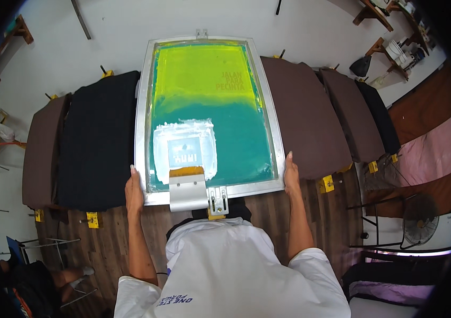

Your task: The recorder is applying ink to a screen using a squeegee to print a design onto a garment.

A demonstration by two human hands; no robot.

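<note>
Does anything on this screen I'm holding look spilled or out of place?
Nothing looks spilled past the silver frame. The white ink has ragged, smeared edges, which looks messy, and the squeegee sits left of centre, overlapping the frame's near edge.

Stretches out to both sides of the screen frame (145, 122) as a long desk (327, 184) in separate sections. Carries black cloth (101, 143) just left of the frame and brown cloth (45, 153) farther left. To the right of the frame, bears a wide brown cloth (307, 116) just beside it, then a second brown cloth (352, 116), then a slim black cloth (380, 116) farthest out. Shows yellow brackets (93, 220) at the cloth edges, left and right of the frame. Passes beneath the frame, hidden there, with any contact impossible to tell. Stands above a wood-plank floor (103, 249), visible on the frame's near side.
</note>
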